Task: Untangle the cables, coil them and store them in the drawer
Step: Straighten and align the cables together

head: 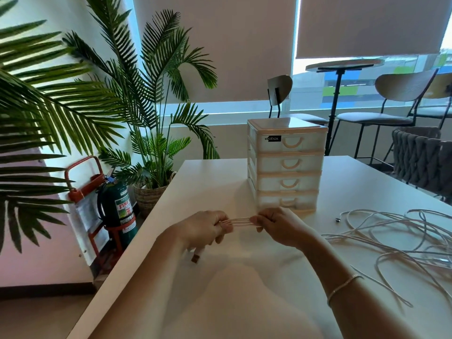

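Above the white table, my left hand and my right hand each grip one end of a folded white cable, whose strands stretch straight between them. A plug end of that cable hangs below my left hand. A tangle of white cables lies loose on the table to the right, with one dark plug at its near-left edge. A white plastic drawer unit with several drawers, all closed, stands just behind my hands.
Palm plants and a fire extinguisher on a red stand sit left of the table. A woven chair stands at the table's far right corner. Behind it are bar stools and a round high table by the window.
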`<act>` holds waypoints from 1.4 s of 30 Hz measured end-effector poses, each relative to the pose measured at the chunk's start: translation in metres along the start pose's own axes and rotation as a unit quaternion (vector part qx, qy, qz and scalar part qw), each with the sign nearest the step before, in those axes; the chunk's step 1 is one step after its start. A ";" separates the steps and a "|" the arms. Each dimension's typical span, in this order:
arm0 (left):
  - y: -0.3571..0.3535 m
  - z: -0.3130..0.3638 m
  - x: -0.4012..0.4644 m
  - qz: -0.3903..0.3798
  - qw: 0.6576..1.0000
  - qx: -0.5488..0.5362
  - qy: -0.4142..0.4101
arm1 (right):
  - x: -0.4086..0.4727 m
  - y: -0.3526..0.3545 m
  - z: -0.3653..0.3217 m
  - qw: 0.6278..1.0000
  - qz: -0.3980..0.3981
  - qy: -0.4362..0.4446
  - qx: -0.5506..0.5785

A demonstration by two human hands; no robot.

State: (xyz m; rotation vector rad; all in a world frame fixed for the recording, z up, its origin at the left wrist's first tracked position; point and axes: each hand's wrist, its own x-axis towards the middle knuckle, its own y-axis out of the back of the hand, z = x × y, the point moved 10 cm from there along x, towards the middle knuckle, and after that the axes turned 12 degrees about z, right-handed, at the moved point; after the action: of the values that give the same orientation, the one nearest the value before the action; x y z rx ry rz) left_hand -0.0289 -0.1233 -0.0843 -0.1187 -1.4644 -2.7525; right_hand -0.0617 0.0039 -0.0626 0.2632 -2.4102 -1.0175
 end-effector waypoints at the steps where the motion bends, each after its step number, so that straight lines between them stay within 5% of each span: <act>1: 0.001 -0.005 -0.002 -0.014 1.000 0.009 0.013 | 0.000 -0.002 0.000 1.000 -0.003 0.002 -0.002; 17: 0.020 -0.050 -0.001 0.023 0.959 0.282 0.024 | -0.001 -0.050 -0.007 0.993 -0.080 0.020 -0.080; 23: -0.010 0.008 0.006 0.124 0.990 0.051 -0.047 | -0.001 -0.052 -0.008 0.989 -0.069 0.049 -0.120; 29: -0.015 0.007 0.002 0.192 0.977 0.086 -0.019 | -0.003 -0.053 -0.002 0.992 -0.089 0.020 -0.092; 36: -0.002 0.001 0.000 0.251 0.964 0.086 -0.011 | -0.013 -0.048 0.003 0.983 -0.134 -0.087 0.091; 42: -0.005 0.011 0.002 0.240 0.965 0.060 -0.082 | -0.004 -0.034 -0.005 0.995 -0.083 0.020 -0.049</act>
State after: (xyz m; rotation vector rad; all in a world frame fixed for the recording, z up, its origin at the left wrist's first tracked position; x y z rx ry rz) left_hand -0.0305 -0.1113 -0.0818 -0.6216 -1.4024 -2.3032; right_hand -0.0568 -0.0212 -0.0851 0.4516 -2.3242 -1.1901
